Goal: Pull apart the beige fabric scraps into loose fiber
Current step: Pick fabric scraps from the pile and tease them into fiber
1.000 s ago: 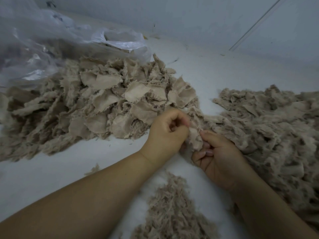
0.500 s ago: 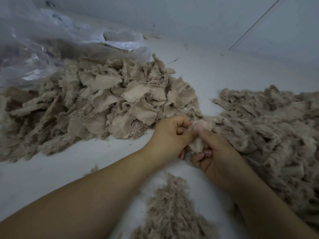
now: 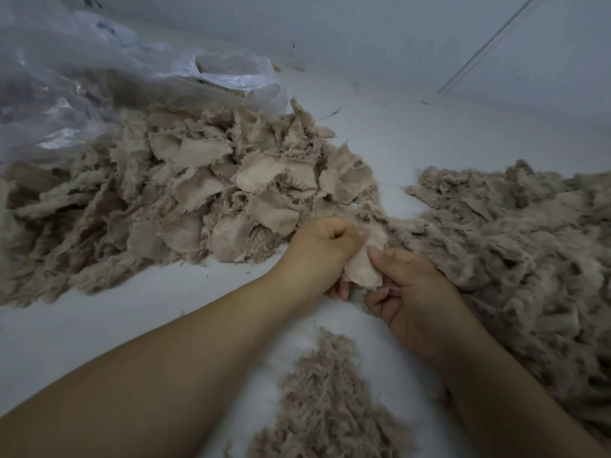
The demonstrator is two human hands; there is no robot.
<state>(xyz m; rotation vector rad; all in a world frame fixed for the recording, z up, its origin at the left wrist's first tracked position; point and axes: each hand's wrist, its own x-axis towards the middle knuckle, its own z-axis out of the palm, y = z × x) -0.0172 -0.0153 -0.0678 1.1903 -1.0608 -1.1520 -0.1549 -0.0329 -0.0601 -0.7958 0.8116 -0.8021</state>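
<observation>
One beige fabric scrap (image 3: 362, 269) is held between both hands at the middle of the view. My left hand (image 3: 322, 249) pinches its upper left edge with curled fingers. My right hand (image 3: 410, 292) grips its right side, thumb pressed on the cloth. A big heap of beige scraps (image 3: 185, 200) lies to the left. A small mound of loose fiber (image 3: 327, 404) sits just below my hands.
A second heap of frayed beige material (image 3: 515, 246) spreads along the right. A clear plastic bag (image 3: 109, 81) lies behind the left heap. White floor (image 3: 82, 325) shows between the heaps, and a pale wall (image 3: 396, 38) rises behind.
Both hands have shifted on the scrap: the right thumb now presses on its face and more of the flat cloth shows between the hands. The heaps have not moved.
</observation>
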